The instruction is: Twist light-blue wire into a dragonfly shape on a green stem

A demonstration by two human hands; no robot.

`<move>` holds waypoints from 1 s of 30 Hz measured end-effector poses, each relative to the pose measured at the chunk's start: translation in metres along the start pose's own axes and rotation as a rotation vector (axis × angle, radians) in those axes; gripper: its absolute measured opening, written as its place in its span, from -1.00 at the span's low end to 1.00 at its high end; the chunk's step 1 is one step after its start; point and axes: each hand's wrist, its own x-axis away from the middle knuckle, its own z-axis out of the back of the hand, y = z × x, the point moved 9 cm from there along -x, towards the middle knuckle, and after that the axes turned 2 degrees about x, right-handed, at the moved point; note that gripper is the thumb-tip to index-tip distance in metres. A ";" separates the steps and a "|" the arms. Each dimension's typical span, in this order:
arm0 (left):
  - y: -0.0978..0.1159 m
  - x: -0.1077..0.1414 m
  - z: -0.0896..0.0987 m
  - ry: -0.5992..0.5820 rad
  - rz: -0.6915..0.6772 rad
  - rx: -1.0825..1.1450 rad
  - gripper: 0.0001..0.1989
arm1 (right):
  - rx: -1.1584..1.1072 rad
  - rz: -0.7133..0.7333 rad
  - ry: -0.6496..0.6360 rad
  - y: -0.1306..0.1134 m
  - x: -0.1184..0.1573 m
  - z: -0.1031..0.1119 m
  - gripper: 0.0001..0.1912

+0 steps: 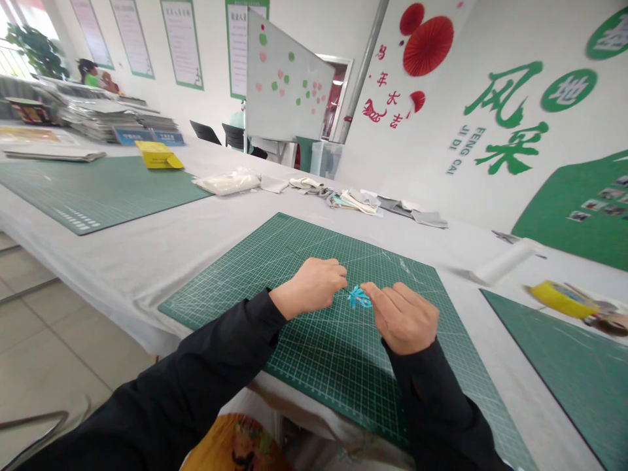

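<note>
Over the green gridded cutting mat (314,340), both of my hands are close together. A small bright-blue looped piece (359,297), looking like a knotted or flower-shaped ornament, is pinched between the thumb and forefinger of my right hand (406,315). My left hand (314,284) is closed in a pinch just left of the blue piece. A thin dark strand seems to run from the piece toward those fingertips, but what they grip is too small to make out.
Fabric scraps (356,199) and a plastic-wrapped pack (228,182) lie beyond the mat. A second mat (98,190) with a yellow box (157,156) is at left. At right are a white roll (505,260), another mat (564,366) and yellow tape (564,299).
</note>
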 end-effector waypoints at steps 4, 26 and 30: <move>0.008 0.002 0.007 -0.024 -0.094 0.083 -0.82 | -0.142 -0.090 -0.024 0.017 0.007 -0.005 -0.88; -0.012 0.002 0.026 0.067 0.051 1.218 -0.92 | -0.562 -0.727 -0.042 0.065 0.036 -0.026 -0.77; -0.024 0.002 0.024 0.162 0.139 1.332 -0.92 | -0.551 -0.707 -0.006 0.064 0.034 -0.023 -0.79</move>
